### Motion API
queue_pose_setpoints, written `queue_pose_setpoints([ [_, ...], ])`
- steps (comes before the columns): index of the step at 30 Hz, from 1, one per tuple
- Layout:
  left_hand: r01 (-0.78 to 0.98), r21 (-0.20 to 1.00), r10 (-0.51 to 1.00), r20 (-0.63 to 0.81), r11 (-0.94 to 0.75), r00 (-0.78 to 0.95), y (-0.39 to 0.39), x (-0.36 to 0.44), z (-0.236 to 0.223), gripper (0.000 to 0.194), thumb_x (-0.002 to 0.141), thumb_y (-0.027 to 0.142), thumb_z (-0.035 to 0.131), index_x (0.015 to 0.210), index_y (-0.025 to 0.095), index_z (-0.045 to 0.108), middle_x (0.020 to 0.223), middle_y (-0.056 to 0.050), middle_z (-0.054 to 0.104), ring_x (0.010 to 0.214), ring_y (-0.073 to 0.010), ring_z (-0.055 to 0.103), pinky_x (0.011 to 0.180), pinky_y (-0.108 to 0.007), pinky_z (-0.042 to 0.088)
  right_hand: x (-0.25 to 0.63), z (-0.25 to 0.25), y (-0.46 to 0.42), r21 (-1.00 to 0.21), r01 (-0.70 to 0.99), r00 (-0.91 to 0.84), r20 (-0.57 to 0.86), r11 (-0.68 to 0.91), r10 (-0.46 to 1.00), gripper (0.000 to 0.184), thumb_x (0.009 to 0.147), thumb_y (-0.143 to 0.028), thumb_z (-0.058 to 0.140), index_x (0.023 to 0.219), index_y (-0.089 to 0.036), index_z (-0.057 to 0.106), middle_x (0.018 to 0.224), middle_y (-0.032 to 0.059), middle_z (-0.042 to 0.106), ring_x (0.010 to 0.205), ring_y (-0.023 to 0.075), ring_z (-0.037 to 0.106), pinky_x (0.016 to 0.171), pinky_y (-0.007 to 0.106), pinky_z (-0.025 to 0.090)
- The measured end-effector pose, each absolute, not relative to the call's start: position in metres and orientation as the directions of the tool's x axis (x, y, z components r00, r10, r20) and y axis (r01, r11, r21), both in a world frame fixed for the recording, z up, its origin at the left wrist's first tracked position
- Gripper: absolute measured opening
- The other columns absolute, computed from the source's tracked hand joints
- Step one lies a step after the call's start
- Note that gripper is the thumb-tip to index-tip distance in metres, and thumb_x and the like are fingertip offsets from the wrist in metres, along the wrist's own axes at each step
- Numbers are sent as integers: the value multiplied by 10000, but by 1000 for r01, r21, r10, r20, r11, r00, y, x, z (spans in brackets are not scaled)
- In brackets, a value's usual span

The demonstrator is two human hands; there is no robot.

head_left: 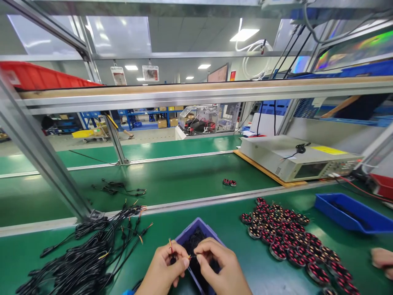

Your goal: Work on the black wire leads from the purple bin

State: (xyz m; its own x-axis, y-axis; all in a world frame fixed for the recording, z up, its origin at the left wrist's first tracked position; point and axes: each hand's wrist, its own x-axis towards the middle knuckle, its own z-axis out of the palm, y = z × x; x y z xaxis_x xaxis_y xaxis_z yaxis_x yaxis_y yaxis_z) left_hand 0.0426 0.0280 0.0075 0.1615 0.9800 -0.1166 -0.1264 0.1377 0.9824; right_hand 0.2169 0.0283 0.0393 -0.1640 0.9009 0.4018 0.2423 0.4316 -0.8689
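Observation:
My left hand (168, 264) pinches a black cable whose thin coloured wire ends (170, 246) stick up above the thumb and finger. Opposite it, my right hand (219, 264) is closed in a pinch near the same wires; what lies between its fingertips is too small to make out. Both hands are over a blue-purple bin (196, 224) that contains black cables (195, 239). To the left spreads a large heap of black cables (82, 254) with orange and yellow wire ends.
Many round motor stators (288, 233) with red-and-black windings cover the right side. Beyond them sit a blue tray (353, 213) and a test instrument (297, 157). Two stators (229, 182) and loose cables (119, 187) lie farther back. Another person's hand (382, 258) shows at right.

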Motion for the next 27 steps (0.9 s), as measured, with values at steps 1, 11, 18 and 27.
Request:
queue_pose_setpoints([
  [1, -119, 984, 979, -108, 129, 170, 28, 42, 6, 485, 664, 610, 805, 727, 144, 688, 572, 21, 525, 493, -98, 492, 362, -144, 326, 217, 40, 28, -869, 243, -171, 399, 431, 901, 146, 812, -202, 541, 735, -204, 665, 756, 35, 679, 631, 162, 618, 609, 236, 508],
  [11, -75, 994, 972, -58, 77, 229, 31, 39, 0, 446, 701, 587, 795, 724, 154, 688, 568, 36, 507, 442, -66, 418, 359, -142, 346, 220, 34, 30, -859, 283, -207, 378, 426, 902, 161, 819, -242, 533, 776, -213, 685, 696, 26, 654, 594, 157, 598, 573, 232, 499],
  [18, -95, 990, 971, -76, 100, 228, 31, 40, 1, 484, 690, 618, 790, 722, 147, 686, 585, 22, 538, 452, -73, 449, 373, -154, 373, 221, 30, 33, -854, 289, -282, 357, 434, 890, 136, 788, -175, 545, 717, -205, 657, 695, 12, 657, 565, 142, 592, 566, 216, 485],
  [27, -172, 966, 970, -161, 192, 183, 31, 42, 8, 520, 628, 624, 830, 687, 133, 669, 551, 15, 543, 488, -106, 518, 376, -161, 376, 222, 29, 33, -900, 229, -166, 340, 372, 925, 225, 880, -405, 668, 782, -215, 737, 763, 50, 729, 677, 200, 685, 651, 236, 560],
])
